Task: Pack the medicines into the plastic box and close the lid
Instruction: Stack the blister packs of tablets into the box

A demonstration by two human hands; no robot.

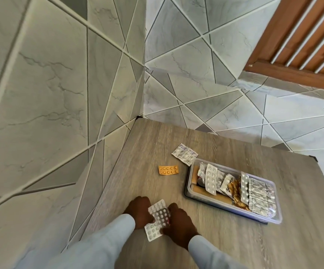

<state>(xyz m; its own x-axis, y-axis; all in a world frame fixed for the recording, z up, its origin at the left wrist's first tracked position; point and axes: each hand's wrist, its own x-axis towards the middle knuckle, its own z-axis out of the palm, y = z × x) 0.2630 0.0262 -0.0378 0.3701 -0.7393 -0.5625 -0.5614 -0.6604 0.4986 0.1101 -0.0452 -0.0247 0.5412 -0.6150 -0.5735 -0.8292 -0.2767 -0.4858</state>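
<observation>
A clear plastic box (191, 181) stands on the wooden table at the right, holding several silver blister strips and a gold foil pack. Near the table's front left, my left hand (139, 210) and my right hand (178, 222) both hold a small stack of silver blister packs (158, 218) between them. An orange blister strip (168, 170) lies flat to the left of the box. A white printed foil strip (184, 153) lies just beyond the box's far left corner. A dark flat piece shows under the box; whether it is the lid I cannot tell.
The wooden table (141, 152) stands in a corner against grey marble-patterned tiled walls (50, 84). Its left edge runs close to my left hand. A brown slatted wooden frame (300, 35) is at the upper right.
</observation>
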